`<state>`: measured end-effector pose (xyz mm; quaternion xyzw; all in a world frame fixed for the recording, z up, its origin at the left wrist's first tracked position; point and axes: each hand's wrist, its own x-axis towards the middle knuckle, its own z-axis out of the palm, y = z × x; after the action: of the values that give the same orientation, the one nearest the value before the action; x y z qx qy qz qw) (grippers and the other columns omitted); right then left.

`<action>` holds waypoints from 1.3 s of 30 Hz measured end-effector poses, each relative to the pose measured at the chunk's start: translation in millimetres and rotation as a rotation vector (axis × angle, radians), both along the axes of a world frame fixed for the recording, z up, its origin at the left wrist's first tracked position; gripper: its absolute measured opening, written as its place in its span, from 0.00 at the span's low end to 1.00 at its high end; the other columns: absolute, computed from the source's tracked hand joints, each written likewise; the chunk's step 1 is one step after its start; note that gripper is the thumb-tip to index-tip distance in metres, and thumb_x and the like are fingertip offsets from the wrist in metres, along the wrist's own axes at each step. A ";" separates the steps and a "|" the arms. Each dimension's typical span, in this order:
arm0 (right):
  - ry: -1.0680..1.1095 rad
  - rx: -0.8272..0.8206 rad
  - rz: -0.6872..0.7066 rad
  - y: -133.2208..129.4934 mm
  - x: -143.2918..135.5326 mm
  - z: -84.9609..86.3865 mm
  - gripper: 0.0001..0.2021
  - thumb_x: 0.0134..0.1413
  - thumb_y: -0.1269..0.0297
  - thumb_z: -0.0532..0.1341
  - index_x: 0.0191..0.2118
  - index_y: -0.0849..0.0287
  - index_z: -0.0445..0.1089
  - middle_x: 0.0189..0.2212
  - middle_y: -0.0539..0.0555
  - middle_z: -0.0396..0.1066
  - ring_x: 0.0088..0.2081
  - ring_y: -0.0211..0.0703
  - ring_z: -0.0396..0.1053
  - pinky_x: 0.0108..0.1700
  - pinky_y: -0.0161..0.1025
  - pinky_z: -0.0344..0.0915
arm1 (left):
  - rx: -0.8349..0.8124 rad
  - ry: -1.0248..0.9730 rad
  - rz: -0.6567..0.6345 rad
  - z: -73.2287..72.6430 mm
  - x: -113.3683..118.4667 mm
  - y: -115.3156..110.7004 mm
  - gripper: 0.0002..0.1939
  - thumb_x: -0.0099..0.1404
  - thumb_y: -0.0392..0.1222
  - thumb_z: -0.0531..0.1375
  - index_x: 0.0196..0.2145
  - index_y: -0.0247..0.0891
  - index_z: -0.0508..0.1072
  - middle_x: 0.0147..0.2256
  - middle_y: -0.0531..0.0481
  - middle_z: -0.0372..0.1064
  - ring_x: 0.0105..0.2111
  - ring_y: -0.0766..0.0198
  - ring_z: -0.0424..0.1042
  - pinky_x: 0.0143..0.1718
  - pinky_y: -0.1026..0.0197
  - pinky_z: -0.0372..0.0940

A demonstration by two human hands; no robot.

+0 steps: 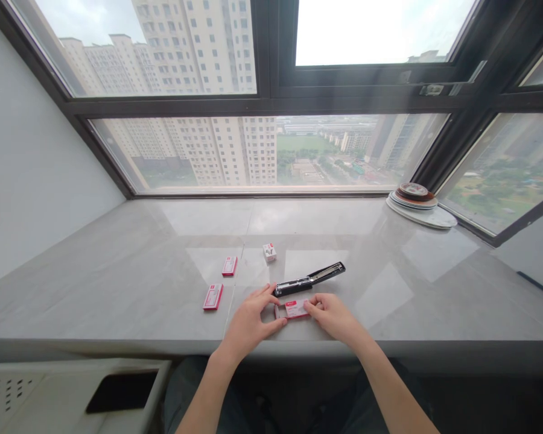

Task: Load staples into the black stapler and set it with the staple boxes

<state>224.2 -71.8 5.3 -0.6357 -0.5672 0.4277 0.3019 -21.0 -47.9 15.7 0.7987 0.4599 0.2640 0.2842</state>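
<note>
A small red-and-white staple box (297, 308) lies at the front of the grey counter, its inner tray slid partly out to the left. My left hand (253, 316) has its thumb and index finger closed about the tray end. The box's right end is pinched by my right hand (337, 314). Just behind the box rests a black stapler (294, 286), swung open with its upper arm angled to the right; my left fingertips are at its left end. Whether staples are in the tray is too small to tell.
Two flat red-and-white boxes (213, 297) lie to the left. A small white-and-red carton (269, 252) stands behind the stapler. Stacked plates (422, 217) occupy the back right corner by the window. The counter's front edge (298, 341) runs close below my hands.
</note>
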 end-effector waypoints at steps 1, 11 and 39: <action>-0.024 0.001 -0.017 -0.6 7.3 0.2 0.20 0.59 0.46 0.60 0.30 0.59 0.72 0.17 0.47 0.65 0.19 0.36 0.56 0.22 0.33 0.47 | 0.005 0.000 0.002 -0.3 -0.4 -0.3 0.14 0.60 0.46 0.68 0.45 0.49 0.77 0.66 0.51 0.62 0.68 0.52 0.58 0.68 0.47 0.58; -0.167 0.249 -0.013 13.9 -10.7 28.6 0.19 0.64 0.50 0.56 0.51 0.54 0.75 0.18 0.47 0.68 0.23 0.43 0.66 0.28 0.37 0.55 | 0.069 0.028 0.035 -6.1 3.6 -2.0 0.17 0.62 0.43 0.66 0.49 0.50 0.75 0.67 0.54 0.60 0.69 0.54 0.58 0.69 0.47 0.56; -0.498 0.266 0.322 -0.6 -26.9 44.4 0.08 0.63 0.63 0.58 0.38 0.50 0.76 0.30 0.49 0.76 0.34 0.42 0.70 0.33 0.36 0.51 | 0.046 0.000 0.025 -4.1 0.2 1.1 0.16 0.61 0.41 0.65 0.47 0.51 0.74 0.66 0.58 0.62 0.67 0.53 0.59 0.66 0.47 0.58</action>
<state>197.3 -72.5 49.7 -0.5779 -0.7678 0.2234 0.1631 -20.8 -46.8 11.6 0.7993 0.4636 0.2781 0.2624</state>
